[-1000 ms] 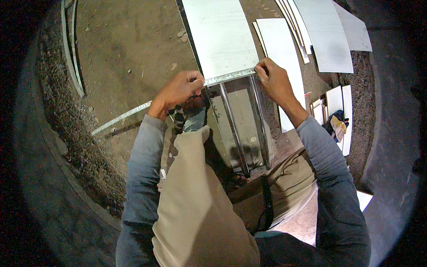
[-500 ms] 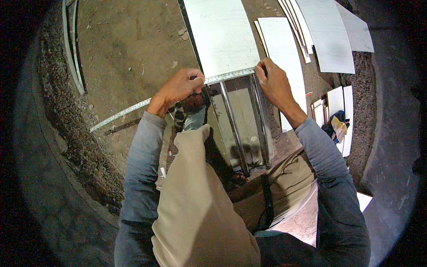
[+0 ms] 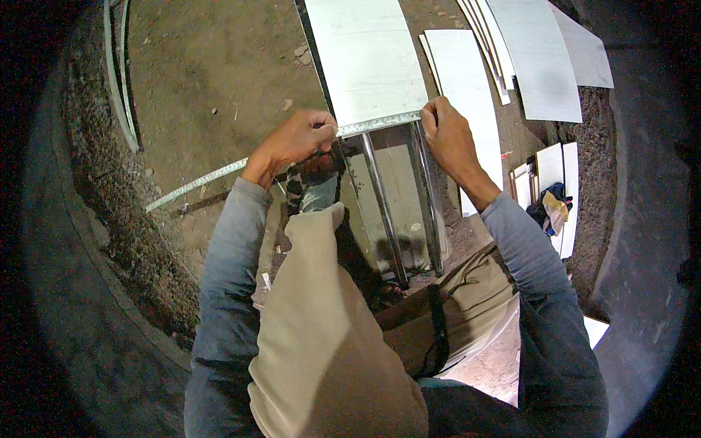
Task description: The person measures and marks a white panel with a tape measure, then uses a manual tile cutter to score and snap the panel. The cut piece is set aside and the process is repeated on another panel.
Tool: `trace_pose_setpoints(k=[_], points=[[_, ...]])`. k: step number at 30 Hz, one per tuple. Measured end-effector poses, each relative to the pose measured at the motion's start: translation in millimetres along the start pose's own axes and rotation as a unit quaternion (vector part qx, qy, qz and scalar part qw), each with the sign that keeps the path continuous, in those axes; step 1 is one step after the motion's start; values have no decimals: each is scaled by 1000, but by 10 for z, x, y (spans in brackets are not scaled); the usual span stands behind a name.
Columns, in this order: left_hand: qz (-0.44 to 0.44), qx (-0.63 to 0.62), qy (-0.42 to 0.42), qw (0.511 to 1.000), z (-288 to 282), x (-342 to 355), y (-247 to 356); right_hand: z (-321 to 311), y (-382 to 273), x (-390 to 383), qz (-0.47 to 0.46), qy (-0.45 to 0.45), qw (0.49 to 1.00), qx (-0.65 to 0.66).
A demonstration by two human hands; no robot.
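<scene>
A measuring tape is drawn taut across the near edge of a long white board. At the board's left corner my left hand pinches the tape, and a loose length of it runs on to the lower left over the ground. My right hand has thumb and fingers closed on the tape at the right corner. Beneath the board, two shiny metal bars run toward me over a pale panel. My bent knee is just below the left hand.
More white boards lie to the right, with a stack of panels at the far right. A crumpled dark and yellow cloth rests on boards nearer me. Thin metal strips lie at the far left on bare dirt ground.
</scene>
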State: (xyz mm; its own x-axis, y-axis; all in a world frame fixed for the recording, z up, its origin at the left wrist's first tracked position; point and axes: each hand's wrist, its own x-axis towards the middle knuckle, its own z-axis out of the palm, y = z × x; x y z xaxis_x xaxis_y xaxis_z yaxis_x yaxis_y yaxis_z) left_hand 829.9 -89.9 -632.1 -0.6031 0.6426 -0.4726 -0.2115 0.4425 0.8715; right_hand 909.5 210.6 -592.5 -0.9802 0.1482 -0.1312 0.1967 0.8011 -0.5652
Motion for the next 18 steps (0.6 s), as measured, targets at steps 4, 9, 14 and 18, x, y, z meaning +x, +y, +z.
trace_pose_setpoints(k=[4,9,14,18], points=[[9,10,-1,1000,-6,13,-15,11,-24,-15,15,9,1000,7],[17,0,-7,1000,-11,38,-67,14,-43,-25,29,2,999,18],[3,15,0,1000,-11,35,-70,12,-39,-22,21,7,1000,16],[2,12,-4,1000,-4,23,-39,9,-42,-27,16,10,1000,4]])
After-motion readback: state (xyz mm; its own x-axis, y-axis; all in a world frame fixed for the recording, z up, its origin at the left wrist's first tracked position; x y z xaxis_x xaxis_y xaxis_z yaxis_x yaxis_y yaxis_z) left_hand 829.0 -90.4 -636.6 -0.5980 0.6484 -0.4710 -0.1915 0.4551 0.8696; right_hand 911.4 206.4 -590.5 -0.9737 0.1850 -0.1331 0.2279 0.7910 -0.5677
